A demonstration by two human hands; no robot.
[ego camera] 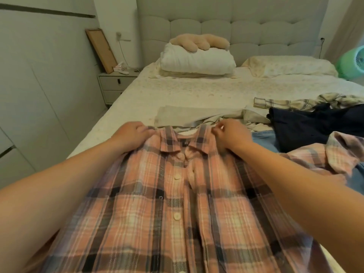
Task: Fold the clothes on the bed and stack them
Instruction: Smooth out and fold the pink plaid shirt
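Pinching the left shoulder seam of a pink, cream and black plaid button-front flannel shirt [177,194], left hand [132,134] curled its fingers into the cloth just beside the collar. Lay front-up and buttoned on the near edge of the pale floral-sheeted bed [177,89], collar toward the far side, body running down toward the wearer. Further right, right hand [230,134] gripped the opposite shoulder in the same way, thumb and fingertips closed on fabric.

Judged likely to go wrong: uneven pull between the two grips, skewing the placket and setting a crooked crease. On the right, the shirt's own sleeve [334,154] trailed over a light blue denim piece [264,138] and against a dark navy garment [319,125]; could snag or drag those along when lifted. A flat beige cloth [189,115] lying just beyond the collar risked getting caught under a fold.

Hidden or unclear: left sleeve entirely covered by the forearm; hem cut off by the bottom edge; exact finger placement under the cloth not visible. On the far right, a crumpled yellow-grey checked garment [315,101] too bunched to identify. No finished stack in view, so stacking place impossible to tell.
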